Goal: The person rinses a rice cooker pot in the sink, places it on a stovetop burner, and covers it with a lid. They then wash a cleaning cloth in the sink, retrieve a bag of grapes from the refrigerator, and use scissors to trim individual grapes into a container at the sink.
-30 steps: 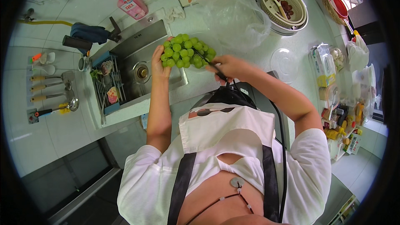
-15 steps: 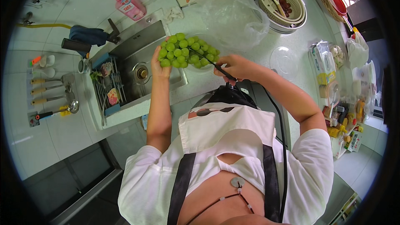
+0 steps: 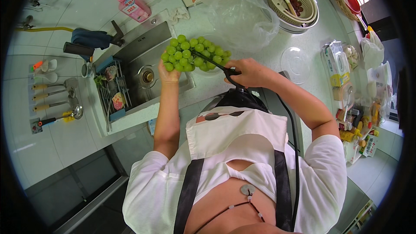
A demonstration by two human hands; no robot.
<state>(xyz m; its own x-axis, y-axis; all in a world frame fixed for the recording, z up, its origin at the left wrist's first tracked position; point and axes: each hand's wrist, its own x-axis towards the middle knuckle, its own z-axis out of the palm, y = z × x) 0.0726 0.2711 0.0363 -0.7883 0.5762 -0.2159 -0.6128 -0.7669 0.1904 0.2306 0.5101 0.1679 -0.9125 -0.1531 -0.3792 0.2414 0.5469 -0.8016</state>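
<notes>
Scissors [image 3: 211, 64] point leftward into green grapes [image 3: 190, 53]

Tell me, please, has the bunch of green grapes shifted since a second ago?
No: the bunch of green grapes remains over the sink's right edge, as before.

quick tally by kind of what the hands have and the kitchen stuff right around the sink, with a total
bunch of green grapes, held up by the left hand: 1
black-handled scissors, in the right hand: 1
pink pump bottle: 1
clear plastic bag: 1
stainless steel sink: 1
utensils hanging on the wall: 4
total: 9
</notes>
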